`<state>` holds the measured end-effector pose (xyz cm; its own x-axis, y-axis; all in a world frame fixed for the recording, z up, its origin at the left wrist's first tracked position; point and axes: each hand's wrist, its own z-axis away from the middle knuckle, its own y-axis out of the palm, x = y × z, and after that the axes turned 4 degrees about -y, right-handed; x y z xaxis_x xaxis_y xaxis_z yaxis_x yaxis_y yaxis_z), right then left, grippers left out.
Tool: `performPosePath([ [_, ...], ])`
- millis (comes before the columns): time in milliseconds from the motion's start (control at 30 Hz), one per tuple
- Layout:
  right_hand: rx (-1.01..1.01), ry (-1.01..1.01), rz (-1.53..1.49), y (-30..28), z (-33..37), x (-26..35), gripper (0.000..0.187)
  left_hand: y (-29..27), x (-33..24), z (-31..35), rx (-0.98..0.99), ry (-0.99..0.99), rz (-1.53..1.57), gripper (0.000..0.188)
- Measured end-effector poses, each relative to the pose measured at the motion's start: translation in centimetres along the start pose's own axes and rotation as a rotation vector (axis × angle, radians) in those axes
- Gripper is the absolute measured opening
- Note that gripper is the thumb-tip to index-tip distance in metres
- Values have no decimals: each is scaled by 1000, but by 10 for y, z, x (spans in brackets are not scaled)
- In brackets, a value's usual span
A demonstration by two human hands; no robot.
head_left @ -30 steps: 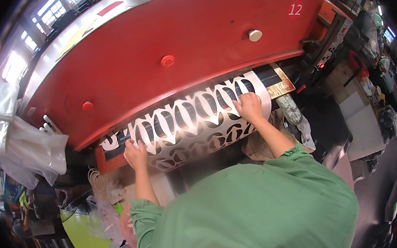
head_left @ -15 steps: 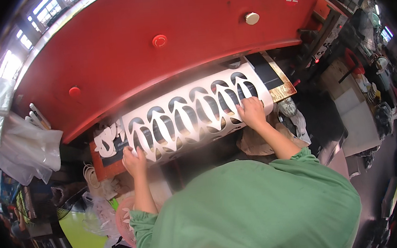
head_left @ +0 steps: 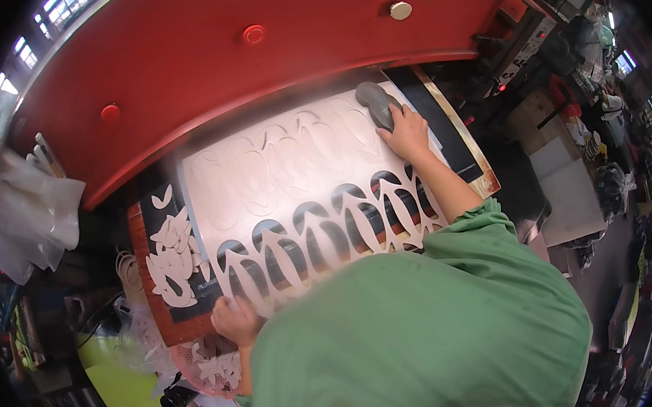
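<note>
A white sheet (head_left: pixel 275 157) lies over a dark board under the front of a red machine. Its near part has rows of sole-shaped holes; farther back, curved outlines mark an otherwise whole surface. My left hand (head_left: pixel 235 320) is closed at the sheet's near left edge, its fingertips partly hidden. On the sheet's far right stands a dark grey sole-shaped block (head_left: pixel 373 98). My right hand (head_left: pixel 409 133) grips the block's near end, thumb on the left side and fingers over the right.
White cut scraps (head_left: pixel 172 263) pile on the board's left side. Above hangs the red machine body (head_left: pixel 310 19) with buttons. A pink basket (head_left: pixel 189 370) with more scraps stands lower left, beside a green-yellow surface (head_left: pixel 128 383). Clear plastic bags (head_left: pixel 28 214) hang at the left.
The sheet and board have come toward me, baring the outlined part and more scraps. My right hand has left the sheet's edge and moved back to the grey block. My left hand has moved nearer.
</note>
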<state>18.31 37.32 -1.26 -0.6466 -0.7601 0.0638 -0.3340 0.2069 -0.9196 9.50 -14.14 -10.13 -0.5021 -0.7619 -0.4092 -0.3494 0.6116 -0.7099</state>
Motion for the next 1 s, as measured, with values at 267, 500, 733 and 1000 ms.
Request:
performPosePath([
  [267,106,-76,-237,-7,9,-21,77,-15,4,24,-35,40,22,25],
  [500,340,359,-1234,-22,-34,-70,90,-14,5,25,27,-38,-56,25],
  [733,69,221,-661,-5,-8,-171,80,-14,5,22,126,-176,-10,23],
  [1000,-61,20,-553,-12,65,-217,35,-23,-102,-21,-181,-58,-152,16],
])
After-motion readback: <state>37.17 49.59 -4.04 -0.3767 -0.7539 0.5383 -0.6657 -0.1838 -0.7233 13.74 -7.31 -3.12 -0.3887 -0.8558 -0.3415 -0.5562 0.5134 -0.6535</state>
